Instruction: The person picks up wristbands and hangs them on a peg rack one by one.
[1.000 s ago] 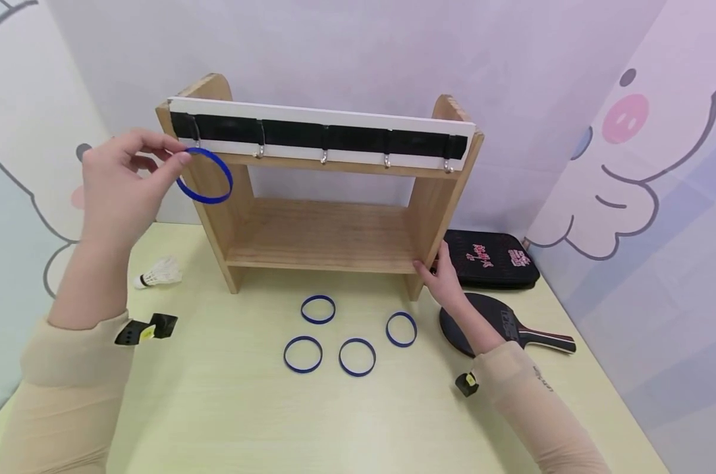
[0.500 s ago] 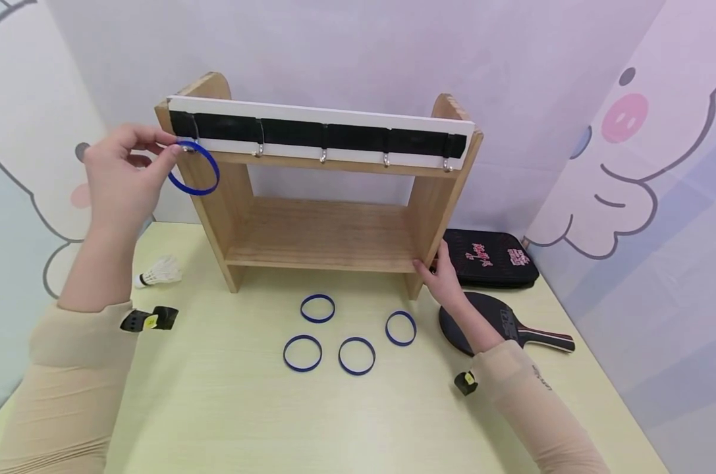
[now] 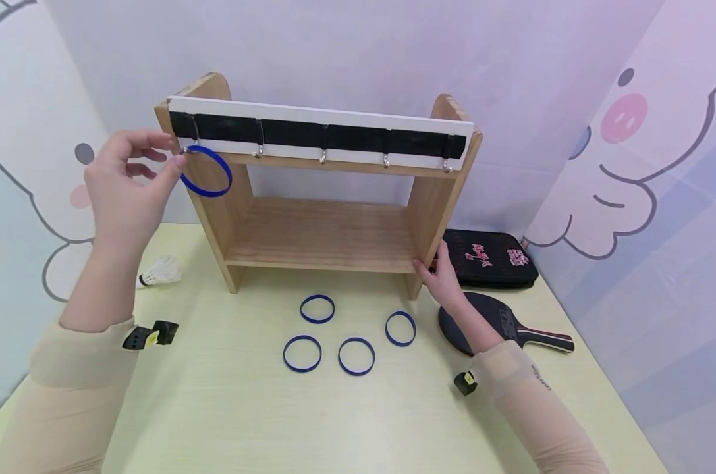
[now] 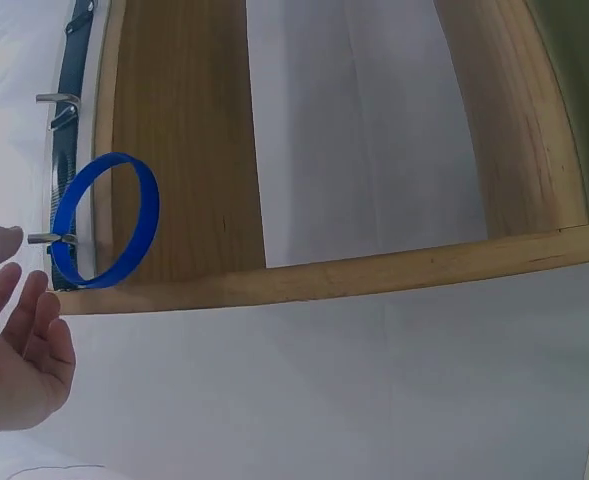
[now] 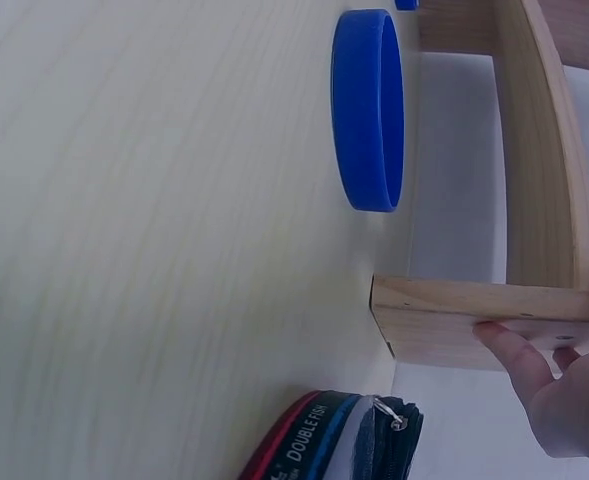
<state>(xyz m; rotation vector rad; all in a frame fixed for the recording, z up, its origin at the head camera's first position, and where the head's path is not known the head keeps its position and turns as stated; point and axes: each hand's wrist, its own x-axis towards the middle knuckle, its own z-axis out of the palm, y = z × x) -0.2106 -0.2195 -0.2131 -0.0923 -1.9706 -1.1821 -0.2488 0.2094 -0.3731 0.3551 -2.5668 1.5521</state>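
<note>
A blue silicone wristband (image 4: 146, 215) hangs on the leftmost metal hook (image 4: 42, 239) of the wooden shelf (image 3: 328, 234). Just beside it, my left hand (image 3: 129, 187) is apart from the band, with its fingers loosely bent and nothing between them; the left wrist view shows a gap between the fingertips and the band. My right hand (image 3: 443, 280) grips the lower right side panel (image 5: 439, 298) of the shelf, thumb in front and fingers on the outer face. Several more blue wristbands, such as the rightmost wristband (image 3: 401, 329), lie on the table before the shelf.
A white strip with black tape (image 3: 358, 139) carries the row of hooks. At right are a black zip case (image 3: 491, 260) and a table tennis bat (image 3: 506, 322). A shuttlecock (image 3: 161, 271) lies at left on the pale table (image 3: 245, 408).
My left hand moved the wristband slightly left onto the leftmost hook, then let go; the band now hangs there. My right hand has stayed on the shelf's side.
</note>
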